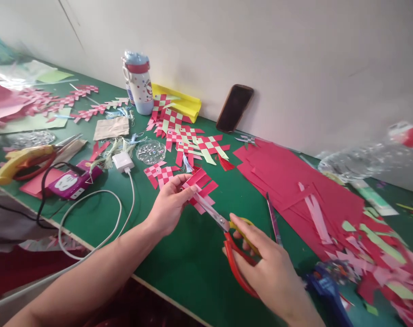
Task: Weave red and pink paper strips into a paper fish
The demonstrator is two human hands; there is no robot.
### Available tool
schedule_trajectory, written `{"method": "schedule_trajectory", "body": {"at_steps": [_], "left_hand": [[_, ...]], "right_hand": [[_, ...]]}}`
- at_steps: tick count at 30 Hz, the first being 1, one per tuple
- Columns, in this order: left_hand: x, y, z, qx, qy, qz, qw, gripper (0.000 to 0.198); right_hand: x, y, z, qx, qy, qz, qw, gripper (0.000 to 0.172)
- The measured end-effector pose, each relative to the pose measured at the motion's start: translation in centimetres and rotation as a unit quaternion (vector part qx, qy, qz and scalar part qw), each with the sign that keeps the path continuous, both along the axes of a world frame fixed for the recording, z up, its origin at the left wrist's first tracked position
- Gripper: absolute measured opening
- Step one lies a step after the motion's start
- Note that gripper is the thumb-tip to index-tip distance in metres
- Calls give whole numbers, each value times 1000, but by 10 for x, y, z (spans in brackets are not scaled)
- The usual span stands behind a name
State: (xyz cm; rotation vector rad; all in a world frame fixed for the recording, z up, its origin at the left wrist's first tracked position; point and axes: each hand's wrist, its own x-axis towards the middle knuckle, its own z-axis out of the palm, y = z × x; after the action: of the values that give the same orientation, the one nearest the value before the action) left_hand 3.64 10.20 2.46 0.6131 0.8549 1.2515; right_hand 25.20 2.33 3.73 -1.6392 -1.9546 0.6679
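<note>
Pinched between the thumb and fingers of my left hand is a woven paper fish in red and pink, its strips fanning out to the right. My right hand is wrapped round the scissors, which have one red and one yellow handle. Their blades reach up to the paper beside my left thumb and look nearly closed; whether they bite into a strip cannot be made out. Just behind my left hand lie small pink-and-red woven fish. More woven fish in red and pale green are heaped farther back.
Red paper sheets and a heap of scraps cover the right side, near a plastic bottle. A phone leans against the wall. Leftward stand a flask, a glue gun, a purple power strip and a white cable.
</note>
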Motion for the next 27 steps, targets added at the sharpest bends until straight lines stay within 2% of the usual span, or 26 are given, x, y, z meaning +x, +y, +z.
{"method": "schedule_trajectory", "body": {"at_steps": [8, 15, 21, 27], "left_hand": [[4, -2, 2, 17, 74, 19, 997, 38], [6, -4, 4, 74, 127, -17, 989, 34], [6, -5, 5, 63, 119, -47, 990, 37], [5, -5, 4, 40, 128, -42, 990, 41]], "right_hand": [[7, 1, -3, -54, 19, -49, 997, 52], [13, -1, -6, -83, 11, -46, 995, 53], [11, 0, -4, -101, 44, -35, 993, 52], [11, 1, -4, -97, 53, -30, 993, 51]]}}
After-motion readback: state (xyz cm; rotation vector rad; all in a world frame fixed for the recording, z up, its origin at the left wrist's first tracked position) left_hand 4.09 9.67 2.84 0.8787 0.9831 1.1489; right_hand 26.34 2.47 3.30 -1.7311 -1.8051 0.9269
